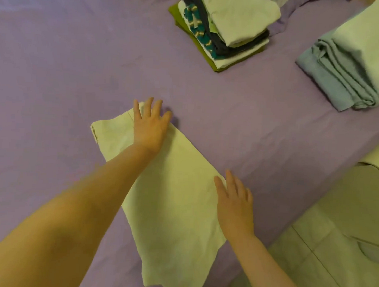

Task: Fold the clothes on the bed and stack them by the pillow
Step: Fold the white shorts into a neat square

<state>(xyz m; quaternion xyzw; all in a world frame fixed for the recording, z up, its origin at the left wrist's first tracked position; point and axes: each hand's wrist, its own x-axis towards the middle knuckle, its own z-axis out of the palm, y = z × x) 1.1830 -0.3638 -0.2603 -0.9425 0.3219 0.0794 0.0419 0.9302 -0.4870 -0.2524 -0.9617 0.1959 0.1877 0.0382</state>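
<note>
Purple bedsheet (58,63), one pale yellow-green garment (171,196) flat near the bed's edge, both my hands on it.

Left hand (149,129) flat, fingers spread, pressing the garment's far end; right hand (234,207) flat, fingers straight, on its right edge. Neither grips anything. Garment looks already narrowed into a long strip, so I'd say mid-fold: smoothing now, end-to-end fold not yet done. Done so far: stack of folded clothes (224,30) at top centre, pale piece on top, dark and teal-patterned pieces under it, olive-green at the bottom. Second folded pile (346,69) at right, blue-grey under pale. Can't tell which is by the pillow; no pillow clearly in view. No containers. Left: finish this one, stack it.
</note>
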